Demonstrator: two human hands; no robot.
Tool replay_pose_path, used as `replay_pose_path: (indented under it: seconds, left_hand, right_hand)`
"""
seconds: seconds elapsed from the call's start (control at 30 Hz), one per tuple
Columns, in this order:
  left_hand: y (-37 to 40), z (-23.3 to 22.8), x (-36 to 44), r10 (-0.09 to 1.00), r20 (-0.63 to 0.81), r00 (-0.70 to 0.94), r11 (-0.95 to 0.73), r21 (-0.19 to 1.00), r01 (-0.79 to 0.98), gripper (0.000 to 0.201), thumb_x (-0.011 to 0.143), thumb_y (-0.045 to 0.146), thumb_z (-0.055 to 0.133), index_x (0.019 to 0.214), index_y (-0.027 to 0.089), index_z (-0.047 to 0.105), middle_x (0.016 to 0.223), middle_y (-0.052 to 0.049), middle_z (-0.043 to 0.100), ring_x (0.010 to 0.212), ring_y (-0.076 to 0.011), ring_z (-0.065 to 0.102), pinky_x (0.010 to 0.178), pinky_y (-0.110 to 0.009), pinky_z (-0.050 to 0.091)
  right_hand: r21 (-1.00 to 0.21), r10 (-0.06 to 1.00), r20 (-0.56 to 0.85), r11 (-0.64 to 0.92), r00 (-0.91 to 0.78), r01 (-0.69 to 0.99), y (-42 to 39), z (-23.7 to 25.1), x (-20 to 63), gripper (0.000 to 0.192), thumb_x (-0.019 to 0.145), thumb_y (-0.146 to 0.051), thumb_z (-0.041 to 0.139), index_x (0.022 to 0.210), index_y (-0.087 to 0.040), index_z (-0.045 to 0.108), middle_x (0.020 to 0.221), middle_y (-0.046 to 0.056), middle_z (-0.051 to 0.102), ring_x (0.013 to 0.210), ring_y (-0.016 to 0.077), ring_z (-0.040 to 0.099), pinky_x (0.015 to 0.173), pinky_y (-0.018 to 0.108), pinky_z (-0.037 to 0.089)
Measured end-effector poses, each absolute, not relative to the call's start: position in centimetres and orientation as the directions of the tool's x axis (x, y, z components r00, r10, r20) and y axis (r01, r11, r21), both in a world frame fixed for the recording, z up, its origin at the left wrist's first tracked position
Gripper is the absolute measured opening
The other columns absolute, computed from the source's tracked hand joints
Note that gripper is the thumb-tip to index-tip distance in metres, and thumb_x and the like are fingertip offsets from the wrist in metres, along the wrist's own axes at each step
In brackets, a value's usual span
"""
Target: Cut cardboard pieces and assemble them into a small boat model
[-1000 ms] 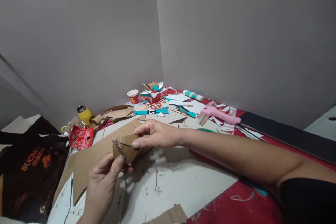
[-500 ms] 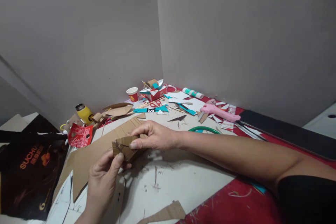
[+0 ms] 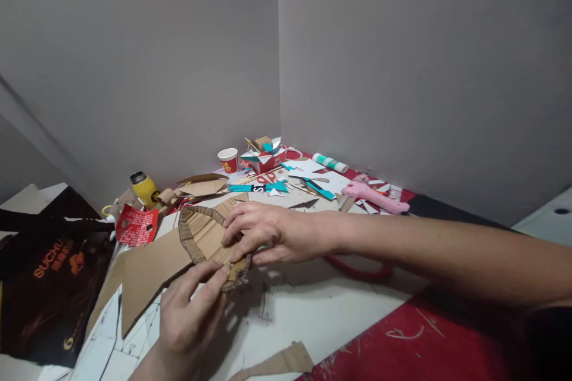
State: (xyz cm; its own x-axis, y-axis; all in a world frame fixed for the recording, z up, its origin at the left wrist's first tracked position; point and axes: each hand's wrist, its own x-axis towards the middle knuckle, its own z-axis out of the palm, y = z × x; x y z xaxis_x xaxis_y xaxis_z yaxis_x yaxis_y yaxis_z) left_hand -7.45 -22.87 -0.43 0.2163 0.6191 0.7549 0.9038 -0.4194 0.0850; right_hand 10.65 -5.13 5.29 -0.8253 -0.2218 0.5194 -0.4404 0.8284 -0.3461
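Note:
Both my hands hold a small piece of corrugated cardboard [image 3: 206,237] above the table. It is fan-shaped, with ribs showing and a ragged curved edge. My left hand [image 3: 190,309] pinches its lower edge from below with thumb and fingers. My right hand [image 3: 263,232] reaches in from the right and presses its fingers on the piece's right side. A larger flat brown cardboard sheet [image 3: 147,268] lies under the piece on the white tabletop [image 3: 313,315].
Scraps of paper and card, a red paper cup [image 3: 228,161], a yellow bottle [image 3: 143,189], a pink glue gun [image 3: 373,196], a glue stick [image 3: 329,162] and a red box [image 3: 263,158] crowd the far corner. A dark bag [image 3: 49,286] lies at left. Grey walls close the back.
The cardboard piece was folded narrow between my fingers; now it is spread open into a fan, tilted up. My right hand has moved onto its right side.

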Motion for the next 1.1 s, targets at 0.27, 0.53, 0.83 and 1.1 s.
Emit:
replay_pose_path:
  seconds: [0.27,0.53,0.83,1.1]
  left_hand:
    - [-23.3,-1.0,-5.0,0.58,0.556,0.595,-0.533,-0.294,0.794,0.032,0.083,0.006,0.05,0.114,0.005,0.061,0.081,-0.014,0.073,0.063,-0.0213,0.065,0.054,-0.032,0.044]
    - [-22.7,0.1,-6.8,0.642,0.759,0.111,-0.402,0.21,0.892,0.024,0.085,0.011,0.058,0.108,0.014,0.064,0.098,-0.012,0.073,0.091,-0.0203,0.068,0.081,-0.031,0.051]
    - [-20.5,-1.1,-6.6,0.967,0.11,-0.229,0.057,0.785,0.617,0.025,0.082,0.04,0.063,0.092,0.02,0.076,0.092,-0.007,0.078,0.082,-0.0244,0.07,0.073,-0.031,0.053]
    - [-21.2,-1.0,-5.3,0.987,-0.006,-0.16,0.091,0.847,0.524,0.02,0.075,0.036,0.067,0.076,0.019,0.076,0.069,-0.005,0.073,0.06,-0.0209,0.063,0.054,-0.026,0.045]
  right_hand:
    - [-0.158,-0.18,0.446,0.948,-0.877,-0.276,-8.5,3.0,15.3,0.023,0.093,-0.014,0.049,0.108,-0.014,0.066,0.104,0.014,0.067,0.089,0.0191,0.059,0.077,0.032,0.048]
    - [-0.436,-0.024,0.336,0.882,-0.942,-0.178,-6.5,0.2,17.9,0.027,0.089,-0.006,0.048,0.108,-0.013,0.066,0.11,0.014,0.065,0.098,0.0153,0.063,0.082,0.026,0.052]
    - [-0.402,0.185,0.413,0.916,-0.892,0.003,-4.7,-0.6,20.2,0.039,0.088,-0.004,0.042,0.119,-0.017,0.062,0.121,0.014,0.064,0.115,0.0175,0.059,0.097,0.037,0.049]
    - [-0.343,-0.104,0.148,0.927,-0.984,-0.15,-11.0,4.5,16.8,0.044,0.085,-0.027,0.066,0.123,-0.006,0.058,0.124,0.019,0.061,0.116,0.0278,0.054,0.101,0.039,0.044]
